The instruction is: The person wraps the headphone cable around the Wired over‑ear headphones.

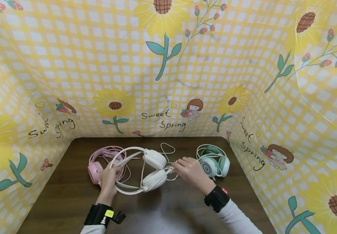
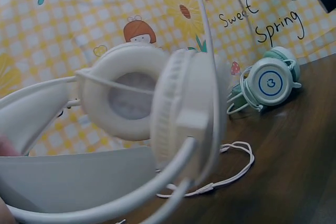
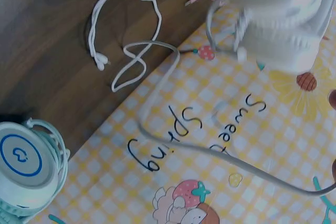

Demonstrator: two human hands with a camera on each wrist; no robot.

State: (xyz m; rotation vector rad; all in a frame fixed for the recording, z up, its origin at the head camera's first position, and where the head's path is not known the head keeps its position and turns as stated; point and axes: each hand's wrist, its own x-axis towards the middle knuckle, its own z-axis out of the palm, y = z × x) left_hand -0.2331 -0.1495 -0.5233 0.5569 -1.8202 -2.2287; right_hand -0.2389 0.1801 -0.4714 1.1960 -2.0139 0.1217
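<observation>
My left hand [image 1: 108, 178] grips the headband of a pair of white over-ear headphones [image 1: 154, 179], raised above the table with the earcups pointing right. In the left wrist view the two padded earcups [image 2: 123, 90] face each other. To the right of the earcups, my right hand [image 1: 190, 170] pinches the white cable [image 3: 231, 158], which stretches across the right wrist view. More of the cord lies in loose loops on the table, ending in plugs. In the right wrist view only fingertips of that hand show at the edge.
Pink headphones [image 1: 94, 172] lie behind my left hand at the table's left, their cord coiled. Mint-green headphones [image 1: 209, 167], wrapped in their own cable, lie at the back right. Yellow checked cloth [image 1: 168, 65] walls in the brown table [image 1: 60, 195] at the back and sides.
</observation>
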